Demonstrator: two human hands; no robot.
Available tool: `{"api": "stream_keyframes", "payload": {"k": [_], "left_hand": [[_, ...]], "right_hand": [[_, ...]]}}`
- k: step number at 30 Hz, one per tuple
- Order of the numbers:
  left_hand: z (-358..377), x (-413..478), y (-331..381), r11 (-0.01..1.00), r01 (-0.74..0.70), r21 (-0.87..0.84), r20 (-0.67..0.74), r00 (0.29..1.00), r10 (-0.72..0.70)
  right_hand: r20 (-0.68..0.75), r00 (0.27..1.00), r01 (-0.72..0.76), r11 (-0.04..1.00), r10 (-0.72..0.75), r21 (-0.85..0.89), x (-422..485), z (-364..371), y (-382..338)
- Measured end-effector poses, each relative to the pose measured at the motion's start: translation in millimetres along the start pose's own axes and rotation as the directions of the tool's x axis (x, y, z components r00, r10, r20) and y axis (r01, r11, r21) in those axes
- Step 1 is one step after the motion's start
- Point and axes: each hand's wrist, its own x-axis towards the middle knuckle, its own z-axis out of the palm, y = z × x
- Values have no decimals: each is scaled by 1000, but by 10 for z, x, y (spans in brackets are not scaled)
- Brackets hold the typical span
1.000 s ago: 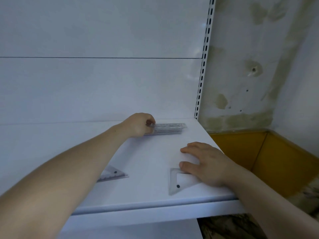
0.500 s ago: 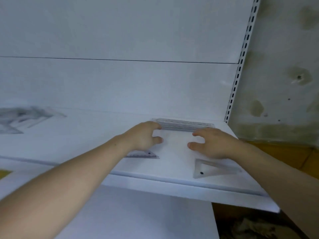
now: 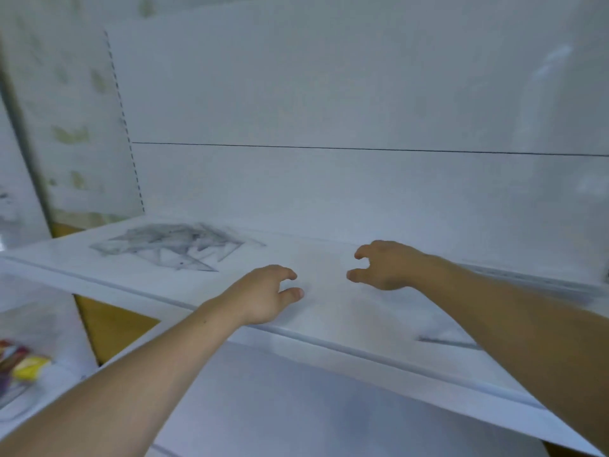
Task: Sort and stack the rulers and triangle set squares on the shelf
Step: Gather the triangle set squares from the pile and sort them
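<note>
One messy heap of clear set squares and rulers point(image 3: 174, 245) sits left of centre in the frame on the white shelf point(image 3: 323, 311), pretty blurry. Left hand point(image 3: 263, 295) and right hand point(image 3: 385, 265) hover mid-frame, fingers loosely curled and apart, holding nothing. Looks like a between-picks moment. I'd guess the next move is reaching left into that heap and pinching one flat piece free by its edge.

Counts: 2 hands, left hand point(image 3: 263, 293) and right hand point(image 3: 385, 265). 1 shelf point(image 3: 329, 311). 1 pile point(image 3: 174, 245) of set squares, too blurred to count. 1 lone set square point(image 3: 441, 340). 1 ruler stack point(image 3: 534, 280), count unreadable.
</note>
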Motion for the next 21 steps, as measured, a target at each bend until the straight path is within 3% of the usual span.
{"api": "stream_keyframes", "payload": {"k": [10,21], "left_hand": [[-668,-23,-1844,982,187,16,-57,981,-186],[-1070,582,-3181,956,272,112,-104,960,-261]], "right_hand": [[9,985,170,985,-170,-4,1084,0,-1700],[35,944,328,945,-327,-21,2508,98,-2711]]}}
